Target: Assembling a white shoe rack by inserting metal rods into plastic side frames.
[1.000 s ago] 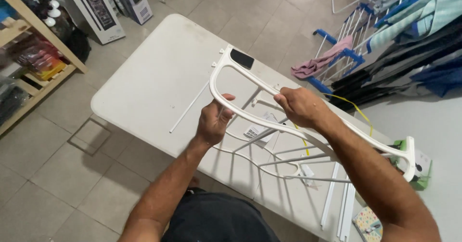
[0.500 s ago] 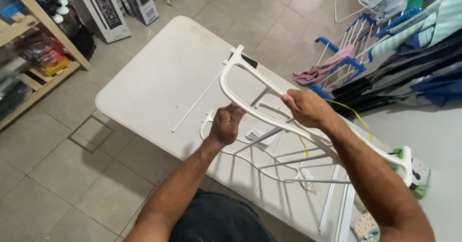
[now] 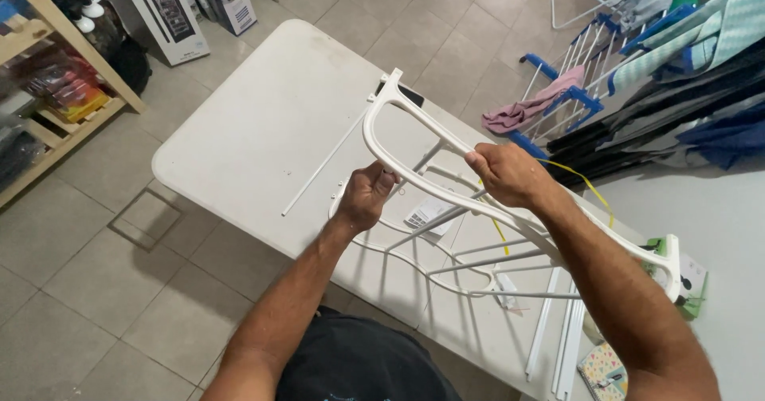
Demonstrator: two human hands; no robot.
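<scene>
Both hands, left [image 3: 368,194] and right [image 3: 504,173], stay clenched on the white frame [image 3: 414,138], now lifted higher above the table [image 3: 263,130]

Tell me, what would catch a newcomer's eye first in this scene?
First, the long curved white plastic frame held up over the white folding table, with the left hand closed in a grip on its lower bar and the right hand on its upper bar. Behind, at upper right, a blue and white clothes drying rack carries a crumpled pink cloth.
</scene>
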